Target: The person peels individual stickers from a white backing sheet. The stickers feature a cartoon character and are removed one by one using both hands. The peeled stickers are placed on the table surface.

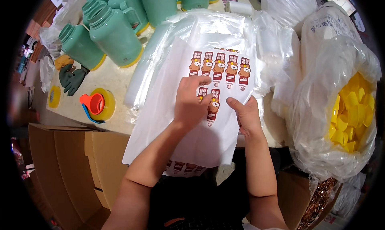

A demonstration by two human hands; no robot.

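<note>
A white sheet of stickers (160, 122) with brown bear designs lies in front of me, sloping over the table's front edge. A full row of stickers runs along its upper part, and two more sit below. My right hand (248, 116) grips the sheet's right edge, thumb on top and fingers underneath. My left hand (190, 99) rests over the lower stickers, its index finger and thumb apart, their tips beside a sticker (214, 105). The other left fingers are partly hidden. Another printed sheet (182, 168) shows below the first one's lower edge.
Several green jugs (114, 37) with yellow bases stand at the back left. Nearer are dark gloves (73, 78), a yellow tape roll (107, 103) and a red ring (93, 104). Clear plastic bags (160, 49) lie beneath the sheet. Yellow parts (353, 109) fill a bag at right; a cardboard box (68, 162) stands lower left.
</note>
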